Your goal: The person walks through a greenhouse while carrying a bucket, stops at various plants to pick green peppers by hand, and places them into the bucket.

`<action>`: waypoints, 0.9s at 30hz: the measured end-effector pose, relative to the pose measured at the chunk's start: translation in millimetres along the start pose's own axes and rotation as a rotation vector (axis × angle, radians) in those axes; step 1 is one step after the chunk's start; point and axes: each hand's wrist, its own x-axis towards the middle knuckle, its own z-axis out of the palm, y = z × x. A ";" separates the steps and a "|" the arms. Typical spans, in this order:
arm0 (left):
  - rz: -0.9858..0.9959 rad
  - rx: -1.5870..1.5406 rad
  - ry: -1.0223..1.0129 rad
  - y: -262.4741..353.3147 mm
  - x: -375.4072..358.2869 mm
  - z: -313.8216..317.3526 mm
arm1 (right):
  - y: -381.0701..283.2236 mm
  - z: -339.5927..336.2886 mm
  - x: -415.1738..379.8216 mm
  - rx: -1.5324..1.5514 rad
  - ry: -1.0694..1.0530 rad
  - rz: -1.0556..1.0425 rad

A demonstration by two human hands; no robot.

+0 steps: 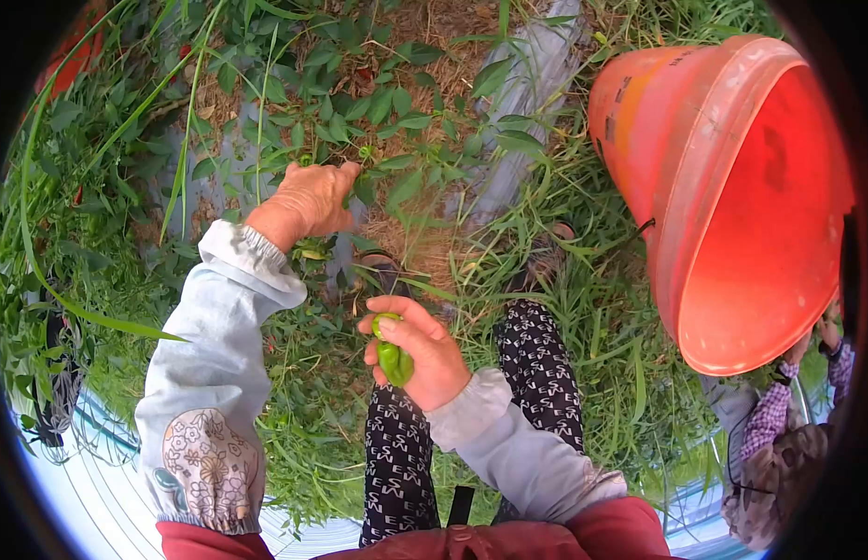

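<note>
My right hand [420, 359] is closed around green peppers [394, 359], held above the ground in front of my legs. The peppers are glossy and light green, partly covered by my fingers. My left hand [308, 201] reaches palm down into a leafy pepper plant [378, 103]. Its thumb and forefinger stand apart, and the other fingers are mostly hidden beneath. Just beyond its fingertips is a small yellow-green pepper or bud [366, 151] among the leaves. Below the wrist hangs another yellowish-green pepper [312, 250].
A large orange-red bucket [667, 187] lies tilted at the right, its mouth toward me. Grey plastic mulch [532, 103] and straw [424, 247] cover the soil between tall grass. Another person's checked sleeve [770, 415] shows at lower right. An orange object [70, 51] stands at upper left.
</note>
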 end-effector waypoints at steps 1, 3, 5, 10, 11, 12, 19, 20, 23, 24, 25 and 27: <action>0.026 0.076 0.064 0.5 -5.3 0.5 | -0.4 0.4 -0.1 -0.004 0.002 0.000; 0.027 0.054 0.165 3.6 -10.9 -2.9 | -0.5 0.0 0.2 -0.003 0.010 0.005; 0.029 0.035 0.269 4.8 -13.8 -6.7 | -0.3 0.2 0.8 -0.002 0.016 0.007; 0.295 -0.025 0.834 17.5 -17.6 -31.1 | -0.1 1.4 0.9 -0.020 0.033 0.012; 0.297 -0.044 0.874 15.0 -14.3 -37.2 | 0.5 1.8 0.7 -0.019 0.035 0.014; 0.290 -0.045 0.874 14.1 -16.9 -41.1 | 0.2 1.8 0.7 -0.021 0.044 0.013; 0.070 -0.847 0.717 37.1 -85.9 -31.7 | -8.0 -1.0 2.5 0.008 0.012 -0.077; 0.104 -0.960 0.652 53.0 -96.3 -15.9 | -8.7 -1.7 3.7 -0.011 0.001 -0.136; 0.150 -0.921 0.587 86.5 -112.6 23.7 | -7.4 -1.8 5.2 0.048 -0.054 -0.175; 0.237 -0.755 0.718 91.0 -108.8 39.0 | -5.1 -1.1 6.4 0.087 -0.049 -0.237; 0.230 -0.759 0.719 93.5 -107.3 48.0 | -3.8 -3.1 5.3 0.049 -0.111 -0.259; 0.166 -0.673 0.758 96.1 -106.3 58.9 | -0.8 -9.8 5.3 0.036 -0.125 -0.232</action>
